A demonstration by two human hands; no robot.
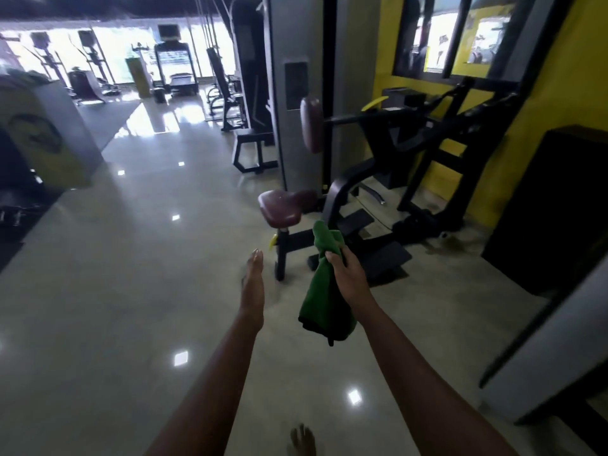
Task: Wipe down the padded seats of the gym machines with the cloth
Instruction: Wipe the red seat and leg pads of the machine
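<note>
The glossy tiled floor [131, 291] fills most of the left and centre of the frame. The black-framed machine [378, 153] with its grey weight column stands in the upper right, against the yellow wall. Its maroon padded seat [279, 207] sits just right of centre on a black post, with a matching upright pad [311, 125] above it. I judge neither pad wiped yet, since the cloth is well short of both. The green cloth [320, 291] hangs below the seat in the frame, bunched in my right hand [345, 268]. That hand's fingers are curled round the cloth's upper part, a tuft pokes out above and the long tail droops beneath. It looks soft, light and floppy, so I expect it to fold on itself. I'd want to gather the tail into my palm and press a flat wad onto the vinyl, which looks smooth and likely slick. My left hand [252, 281], lower centre, is flat with its fingers straight, holding nothing and touching nothing.
</note>
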